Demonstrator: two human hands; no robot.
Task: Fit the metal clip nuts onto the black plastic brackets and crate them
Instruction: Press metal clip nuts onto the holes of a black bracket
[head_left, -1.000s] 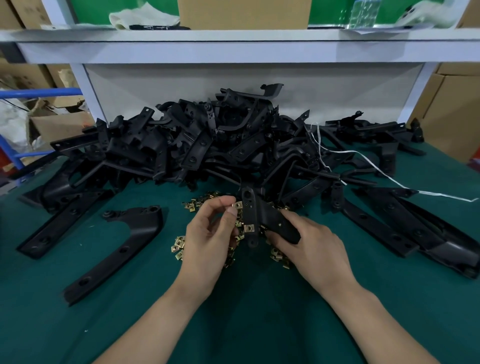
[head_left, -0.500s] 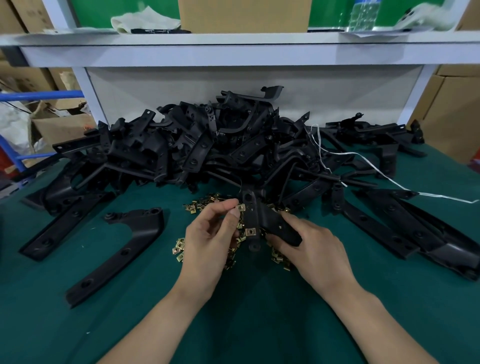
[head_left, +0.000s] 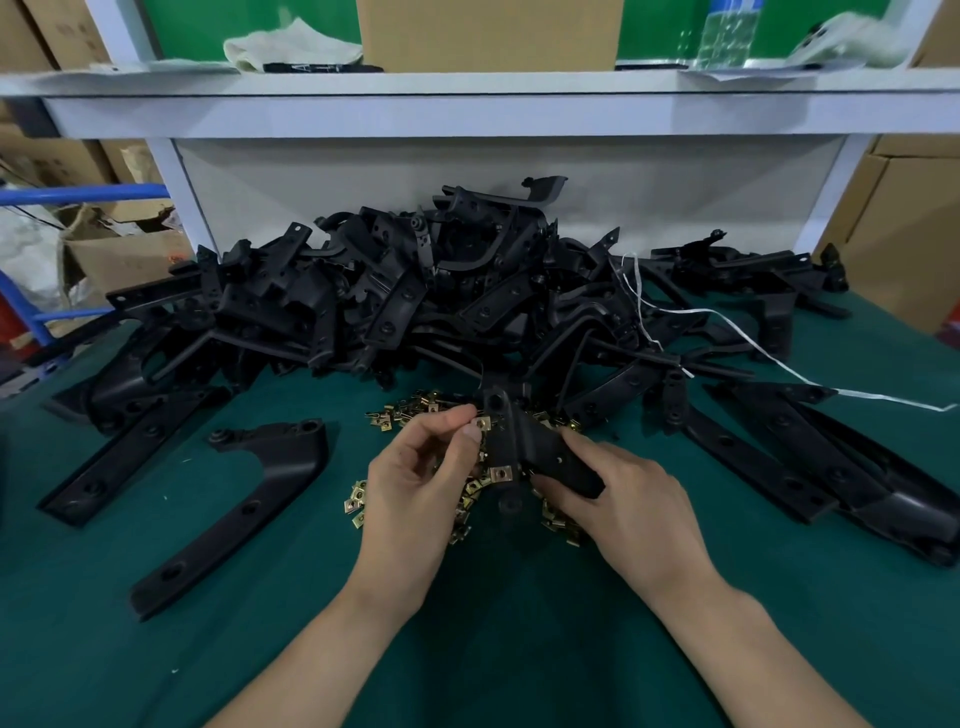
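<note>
Two hands meet over the middle of the green tabletop (head_left: 519, 639): the right hand (head_left: 631, 506) grips a black bracket (head_left: 522, 441), and the left hand (head_left: 415, 499) pinches a clip nut (head_left: 483, 422) against its left edge. Loose clip nuts (head_left: 408, 411) lie scattered beneath them, with a heap of brackets (head_left: 415, 301) along the far edge.

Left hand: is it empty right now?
No, the left hand pinches a brass clip nut at the upper end of the black bracket held by the right hand.
</note>
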